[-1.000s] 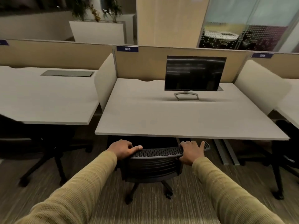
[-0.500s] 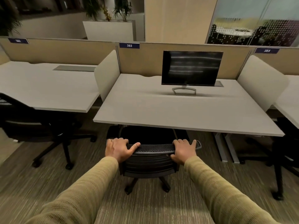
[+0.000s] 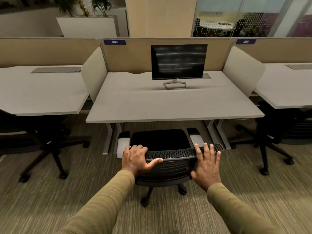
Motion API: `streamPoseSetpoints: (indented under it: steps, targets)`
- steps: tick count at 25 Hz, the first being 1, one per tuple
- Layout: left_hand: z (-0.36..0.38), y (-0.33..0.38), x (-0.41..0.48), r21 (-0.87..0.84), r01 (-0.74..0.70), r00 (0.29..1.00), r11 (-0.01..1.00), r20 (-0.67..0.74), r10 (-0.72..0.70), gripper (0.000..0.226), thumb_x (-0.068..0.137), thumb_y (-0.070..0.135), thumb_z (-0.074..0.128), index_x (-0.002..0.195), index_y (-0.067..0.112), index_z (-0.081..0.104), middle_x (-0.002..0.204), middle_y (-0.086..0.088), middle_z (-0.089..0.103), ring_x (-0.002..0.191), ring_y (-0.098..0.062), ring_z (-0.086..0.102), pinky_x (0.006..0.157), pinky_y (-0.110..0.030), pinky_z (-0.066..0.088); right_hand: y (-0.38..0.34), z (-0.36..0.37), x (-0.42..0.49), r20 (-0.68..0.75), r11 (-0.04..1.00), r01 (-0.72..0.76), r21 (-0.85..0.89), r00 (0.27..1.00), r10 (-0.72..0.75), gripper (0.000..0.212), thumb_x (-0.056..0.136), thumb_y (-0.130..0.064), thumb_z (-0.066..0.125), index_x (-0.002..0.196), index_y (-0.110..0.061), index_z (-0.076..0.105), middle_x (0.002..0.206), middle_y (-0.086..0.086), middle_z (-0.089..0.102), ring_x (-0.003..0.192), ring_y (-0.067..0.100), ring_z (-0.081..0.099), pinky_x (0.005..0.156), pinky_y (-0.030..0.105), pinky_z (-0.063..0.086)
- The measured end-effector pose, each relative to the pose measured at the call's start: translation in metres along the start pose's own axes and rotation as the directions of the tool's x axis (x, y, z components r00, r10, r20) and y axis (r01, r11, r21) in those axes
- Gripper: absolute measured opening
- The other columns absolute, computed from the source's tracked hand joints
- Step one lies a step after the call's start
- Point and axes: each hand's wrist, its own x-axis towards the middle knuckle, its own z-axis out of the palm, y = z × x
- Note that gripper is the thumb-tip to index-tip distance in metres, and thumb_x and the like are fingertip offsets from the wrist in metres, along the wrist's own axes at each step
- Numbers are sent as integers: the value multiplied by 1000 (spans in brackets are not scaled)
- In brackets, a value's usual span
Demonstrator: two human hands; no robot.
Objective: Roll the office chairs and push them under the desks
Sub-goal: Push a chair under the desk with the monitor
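Your chair (image 3: 162, 144) stands on the carpet (image 3: 50, 200) in front of the middle tabletop (image 3: 168, 105), its seat just short of the front edge and not yet under it. Your left hand (image 3: 137, 158) sits on the left end of the perforated top rail (image 3: 172, 153), fingers (image 3: 136, 148) curled over it and thumb along the rear lip. Your right hand (image 3: 206, 168) lies flat against the right end, fingers (image 3: 206, 149) spread and straight, pressing, not gripping.

Expect the chair to roll easily on its casters (image 3: 144, 203) but to swivel if you push unevenly, so keep both hands wide on the rail, the stiffest hold on offer. The ribbed back below likely flexes. The armrests (image 3: 195, 136), padded and grey-topped, must pass under the tabletop edge and between the metal legs (image 3: 109, 137); that looks like the tight spot.

The tabletop is smooth, pale laminate, carrying 1 dark monitor (image 3: 179, 62) on a wire-frame stand. Other black chairs stand at the neighbouring desks, left (image 3: 33, 132) and right (image 3: 273, 129).
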Motion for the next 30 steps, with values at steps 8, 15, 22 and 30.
streamPoseSetpoints:
  steps: [8,15,22,30]
  targets:
    - [4,54,10,29,-49,997,998,-56,51,84,76,99,27,77,23,62,73,2,60,66,-20,55,74,-41,45,50,-8,-3,56,995,-75,-64,995,79,113,70,-42,77,160,-19,14,164,24,13,153,42,-3,120,62,-8]
    - [6,100,48,40,36,999,999,-15,-35,87,73,102,22,80,24,61,76,4,58,66,-17,52,66,-34,46,105,-21,54,249,996,-5,-86,968,26,116,79,-56,59,155,-23,-23,162,23,-22,146,42,-31,116,64,-18]
    - [9,113,103,50,82,993,995,87,-86,95,71,103,10,97,27,60,90,6,59,82,-14,53,82,-34,45,132,-28,121,422,994,79,-81,906,-38,133,74,-82,56,148,-20,-35,152,25,-41,139,46,-39,112,66,-21]
    - [27,97,195,68,71,994,995,73,-76,94,66,105,9,91,29,59,87,9,60,81,-14,54,80,-33,45,142,-10,205,436,994,83,-71,899,-43,132,72,-88,50,147,-21,-36,146,25,-47,134,47,-44,109,68,-24]
